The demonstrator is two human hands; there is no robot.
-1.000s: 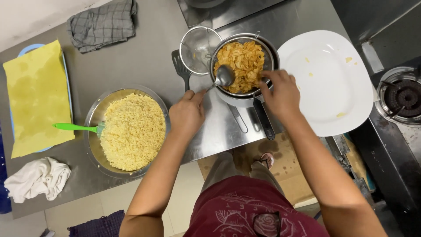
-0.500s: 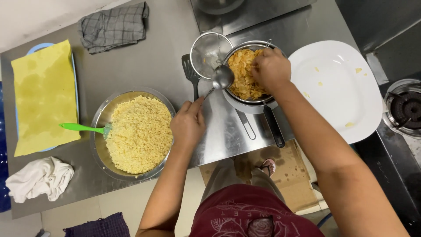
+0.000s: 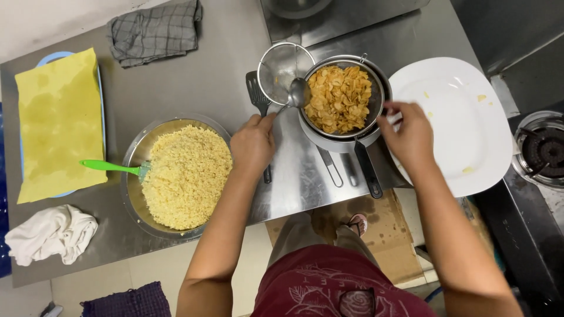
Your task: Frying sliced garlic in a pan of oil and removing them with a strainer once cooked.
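fingers [image 3: 265, 121] on ladle [image 3: 298, 94], beside strainer [image 3: 376, 100]

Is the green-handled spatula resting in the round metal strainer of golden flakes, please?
No, the green-handled spatula rests in the glass bowl of yellow grains, apart from the metal strainer of flakes.

No packages, labels, signs or screens are showing anywhere around the round metal strainer of golden flakes [image 3: 339, 98] on the steel counter.
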